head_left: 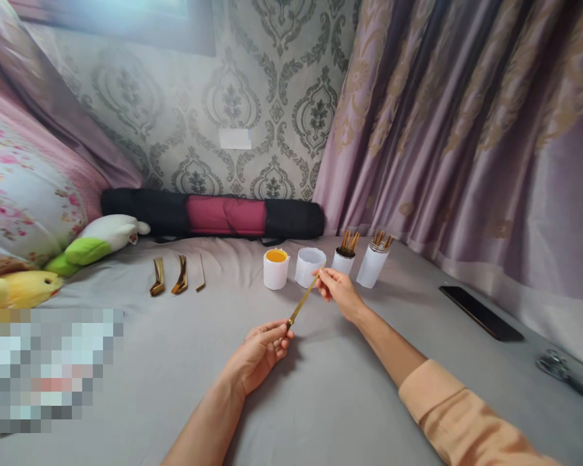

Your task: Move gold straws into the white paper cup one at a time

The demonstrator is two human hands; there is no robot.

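A slim gold-coloured stick (pixel 303 301) with a darker lower end slants between my two hands; its exact kind cannot be made out. My left hand (pixel 262 349) is closed, with thumb and fingers pinching the lower end. At the upper end, my right hand (pixel 337 291) pinches the tip. Just behind that tip stands a white cup (pixel 310 272), partly hidden by the right hand. Left of it is a white-wrapped cup (pixel 275 272) with an orange-yellow inside. Two more white holders, one dark-rimmed (pixel 343 262) and one taller (pixel 372 266), contain several brownish sticks.
Two bundles of bent gold-brown pieces (pixel 157 278) (pixel 180 277) and a single thin piece (pixel 201 275) lie left. A black phone (pixel 480 313) rests right. Plush toys (pixel 102 238), a blurred packet (pixel 58 369) and a black-and-maroon roll (pixel 226 215) border the grey sheet (pixel 175 349).
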